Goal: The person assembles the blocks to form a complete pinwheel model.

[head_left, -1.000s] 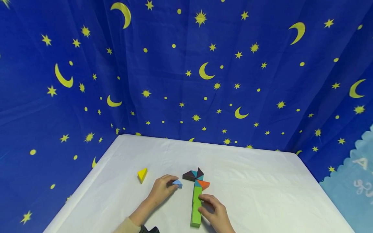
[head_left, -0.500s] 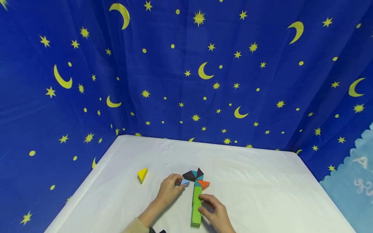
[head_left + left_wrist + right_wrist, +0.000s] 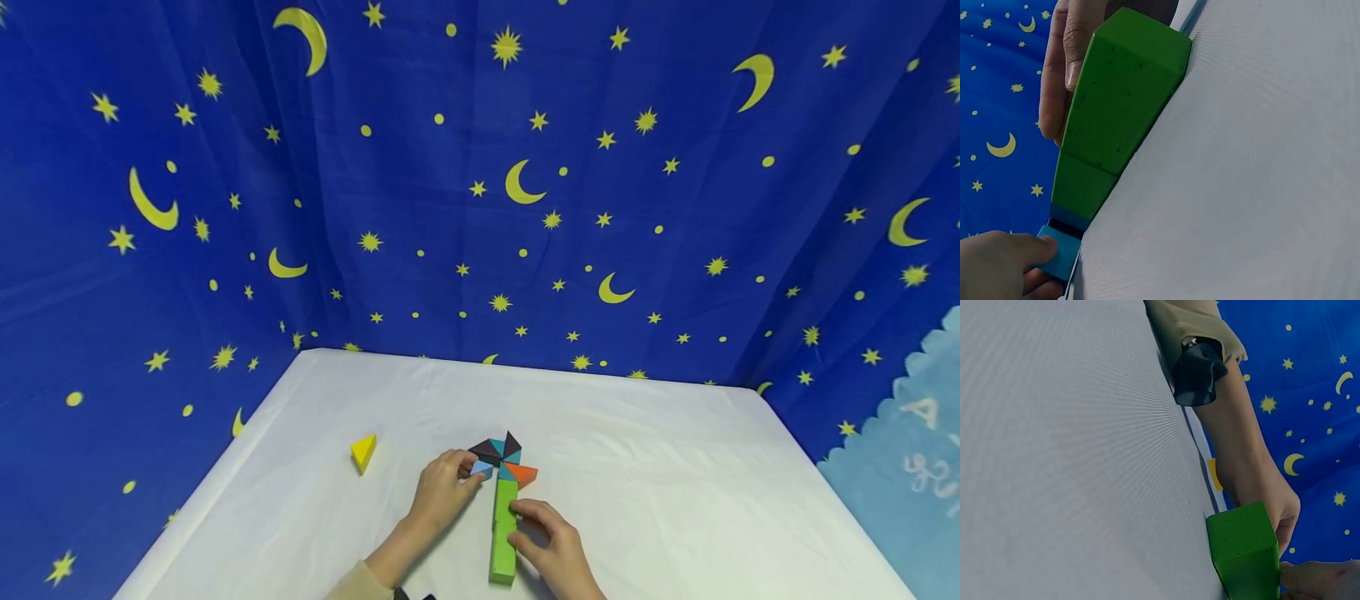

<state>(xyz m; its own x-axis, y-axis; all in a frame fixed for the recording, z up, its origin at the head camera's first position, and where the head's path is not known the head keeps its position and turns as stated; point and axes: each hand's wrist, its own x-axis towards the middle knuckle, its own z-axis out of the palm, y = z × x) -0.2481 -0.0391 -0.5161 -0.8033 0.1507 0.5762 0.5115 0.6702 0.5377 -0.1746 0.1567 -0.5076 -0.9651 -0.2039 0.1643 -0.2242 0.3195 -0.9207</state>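
Observation:
My left hand (image 3: 441, 496) pinches a small light blue triangular block (image 3: 482, 470) between thumb and fingers, at the left side of a flat arrangement of wooden blocks; the left wrist view shows its thumb on the blue block's face (image 3: 1060, 253). Two green blocks (image 3: 503, 542) lie end to end as a stem. Above them, teal triangles (image 3: 497, 447), dark brown triangles (image 3: 513, 445) and an orange triangle (image 3: 522, 475) fan out like a pinwheel. With thumb and fingertips, my right hand (image 3: 553, 546) touches the right side of the green blocks. Its fingers look fairly straight in the left wrist view.
A yellow triangular block (image 3: 363, 453) lies apart on the left of the white-covered table (image 3: 675, 483). Blue cloth (image 3: 420, 192) with moons and stars hangs around the table. A dark strap (image 3: 1197, 372) circles the left wrist near the sleeve.
The left hand has slid right with the light blue block, bringing it up against the dark triangle near the pinwheel's centre. My right hand has stayed by the green blocks.

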